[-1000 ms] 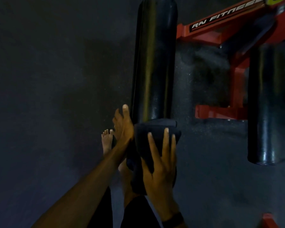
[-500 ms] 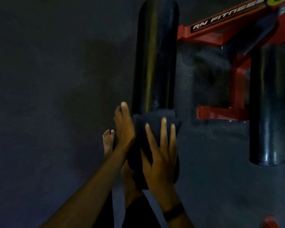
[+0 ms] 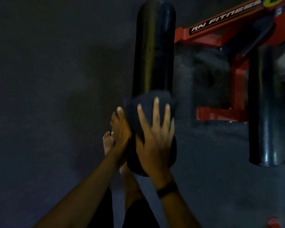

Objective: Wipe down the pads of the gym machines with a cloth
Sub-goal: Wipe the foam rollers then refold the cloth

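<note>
Head view. We take the long roller pad (image 3: pixel 153 50) as landmark. Dark cloth (image 3: pixel 152 104) is wrapped over its near end, under our right hand (image 3: pixel 155 142): fingers straight and spread, pressing the cloth flat, grip wide, blurred. Left hand (image 3: pixel 121 129) lies flat against the pad's left side, fingers straight, holding nothing we can see.

Progress, our judgement: mid-wipe on this pad; whether the far stretch is done we cannot tell. A second roller pad (image 3: pixel 263 104), right of the landmark, shows no cloth.

Surroundings: red frame (image 3: pixel 220 35) right of the pad, dark speckled floor (image 3: pixel 56 96) below, dim light.
</note>
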Tool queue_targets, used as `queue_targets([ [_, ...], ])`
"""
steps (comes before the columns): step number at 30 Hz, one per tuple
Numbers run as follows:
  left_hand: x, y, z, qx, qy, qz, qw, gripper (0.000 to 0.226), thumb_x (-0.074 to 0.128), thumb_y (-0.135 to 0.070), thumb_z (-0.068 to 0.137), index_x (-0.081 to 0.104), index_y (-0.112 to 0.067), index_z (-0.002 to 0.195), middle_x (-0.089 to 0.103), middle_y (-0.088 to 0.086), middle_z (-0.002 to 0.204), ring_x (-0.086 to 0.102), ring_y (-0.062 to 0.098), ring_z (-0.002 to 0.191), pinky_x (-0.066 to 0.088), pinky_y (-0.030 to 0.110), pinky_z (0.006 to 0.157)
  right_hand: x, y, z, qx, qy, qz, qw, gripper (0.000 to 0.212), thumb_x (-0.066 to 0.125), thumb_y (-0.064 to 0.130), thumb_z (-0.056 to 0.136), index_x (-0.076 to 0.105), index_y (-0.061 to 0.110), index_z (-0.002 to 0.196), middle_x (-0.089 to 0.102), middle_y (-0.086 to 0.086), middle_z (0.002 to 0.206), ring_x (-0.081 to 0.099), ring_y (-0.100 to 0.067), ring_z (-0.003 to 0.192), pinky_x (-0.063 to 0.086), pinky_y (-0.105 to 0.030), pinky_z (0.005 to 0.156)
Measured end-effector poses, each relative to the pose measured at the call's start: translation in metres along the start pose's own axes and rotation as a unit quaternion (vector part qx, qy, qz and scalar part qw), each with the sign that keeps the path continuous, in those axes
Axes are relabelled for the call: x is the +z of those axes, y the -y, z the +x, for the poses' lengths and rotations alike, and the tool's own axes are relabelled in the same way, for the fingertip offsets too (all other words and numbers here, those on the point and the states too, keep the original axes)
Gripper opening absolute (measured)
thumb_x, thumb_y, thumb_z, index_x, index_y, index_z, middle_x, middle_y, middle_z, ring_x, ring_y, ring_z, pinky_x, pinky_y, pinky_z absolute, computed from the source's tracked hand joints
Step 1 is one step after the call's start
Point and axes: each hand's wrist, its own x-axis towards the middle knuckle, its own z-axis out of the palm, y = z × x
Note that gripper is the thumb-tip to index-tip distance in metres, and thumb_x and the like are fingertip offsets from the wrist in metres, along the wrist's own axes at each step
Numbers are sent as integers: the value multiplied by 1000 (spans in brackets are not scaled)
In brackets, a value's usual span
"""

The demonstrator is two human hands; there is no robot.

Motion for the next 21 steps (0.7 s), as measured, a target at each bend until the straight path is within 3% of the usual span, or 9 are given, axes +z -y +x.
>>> queue_targets([
  [3,-3,1,-29,118,69,104,985,63,37,-35,103,18,-9,158,15,12,165,19,29,150,18,46,121,5,-14,-58,27,9,24,999,62,38,52,99,33,29,156,17,-12,166,15,-39,152,34,-65,111],
  [5,-2,-1,-36,111,60,145,981,62,32,-35,105,12,-13,159,13,11,166,17,27,151,16,41,120,7,-19,-42,33,7,39,999,63,43,52,96,32,32,155,17,-11,167,15,-39,152,32,-62,113],
  [7,2,-9,-36,59,54,96,992,82,11,-63,91,14,-18,159,14,8,166,17,26,152,13,44,121,5,-20,2,23,1,66,998,64,46,50,95,31,35,156,12,-8,168,10,-39,152,30,-62,115],
  [8,4,-9,-29,27,39,33,998,85,6,-66,90,17,-18,159,17,7,166,18,26,152,14,46,123,4,-21,31,12,-4,69,998,64,49,46,96,30,35,156,10,-7,168,8,-40,152,29,-63,115],
  [10,9,-2,-8,-23,-16,-71,997,74,16,-62,101,27,-14,157,29,12,162,28,30,148,19,49,122,0,-24,82,-9,-9,63,998,66,56,39,96,32,34,156,8,-7,169,7,-41,152,30,-65,113],
  [12,10,8,-1,-30,-44,-92,994,73,23,-61,102,33,-11,154,37,15,157,37,34,143,26,51,119,-3,-23,101,-12,-20,42,999,67,60,35,95,33,33,156,8,-8,169,8,-42,152,30,-65,112],
  [16,3,7,-12,-21,-35,-82,996,77,20,-68,96,34,-18,153,40,12,154,41,34,139,31,55,115,0,-19,12,-11,-31,44,998,70,64,30,95,31,29,157,10,-8,168,6,-36,154,24,-61,117],
  [19,3,0,-16,12,-15,-85,996,71,21,-65,100,29,-22,155,34,7,159,35,26,144,23,51,121,1,-25,-64,2,-25,47,999,61,53,42,97,36,29,154,19,-9,166,17,-36,153,10,-47,125],
  [21,7,1,-16,13,5,-44,999,65,17,-57,103,23,-24,158,25,4,164,26,24,149,15,48,123,4,-28,-59,-1,-7,68,998,60,50,44,96,35,32,153,18,-8,167,17,-36,153,16,-51,123],
])
